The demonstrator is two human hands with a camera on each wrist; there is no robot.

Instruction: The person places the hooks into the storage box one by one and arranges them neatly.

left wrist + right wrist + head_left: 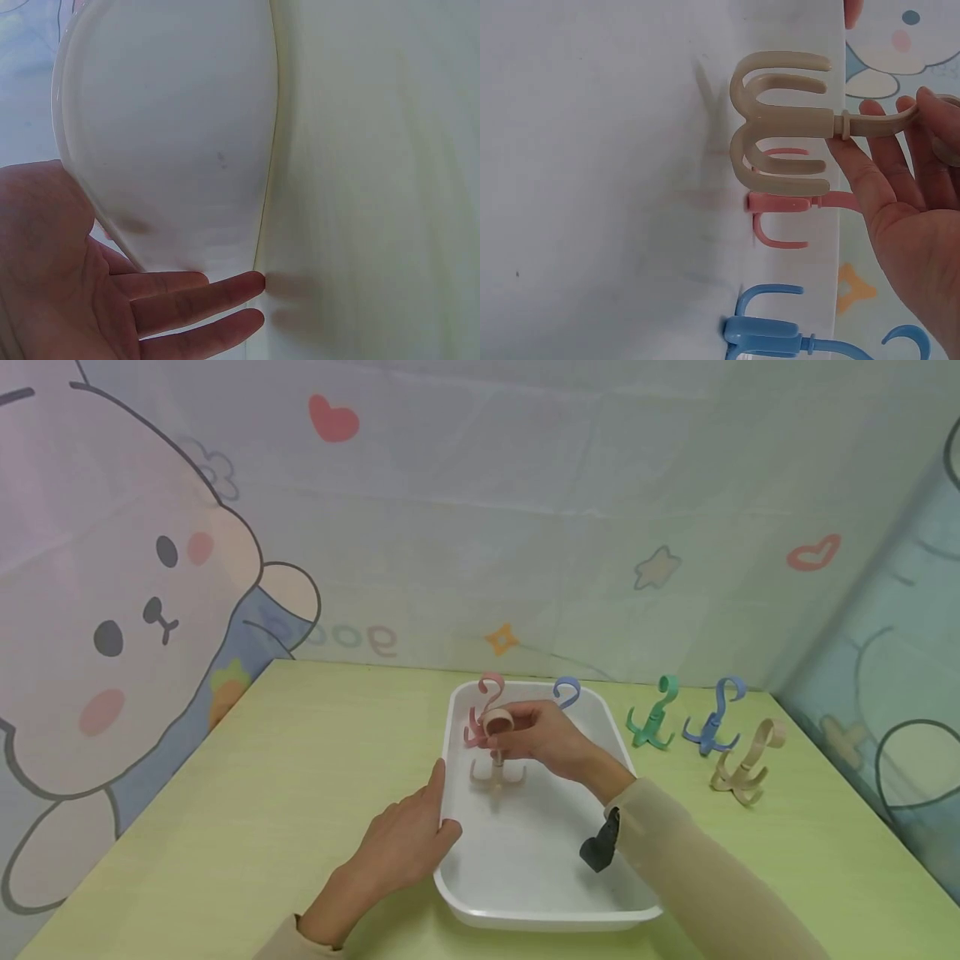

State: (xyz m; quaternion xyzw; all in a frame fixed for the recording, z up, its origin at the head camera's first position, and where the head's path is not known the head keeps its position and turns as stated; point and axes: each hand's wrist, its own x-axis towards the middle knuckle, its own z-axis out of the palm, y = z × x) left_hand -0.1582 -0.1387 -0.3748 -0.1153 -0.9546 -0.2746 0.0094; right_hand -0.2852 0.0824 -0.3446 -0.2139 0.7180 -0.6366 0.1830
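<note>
My right hand point(546, 740) pinches the curved top of a beige four-pronged rotating hook point(791, 124), its prongs hanging down over the far part of a white tray point(525, 860). Behind it in the tray stand a pink hook point(780, 202) and a blue hook point(763, 335); in the head view the right hand partly covers both. At the tray's left side is my left hand point(405, 837), thumb at the rim. Its extended fingers point(199, 304) lie along the outer wall in the left wrist view.
To the right of the tray, a green hook point(652, 722), another blue hook point(711, 727) and another beige hook point(744, 772) stand on the pale yellow-green table point(262, 793). A printed cloth point(465, 527) hangs behind the table's far edge.
</note>
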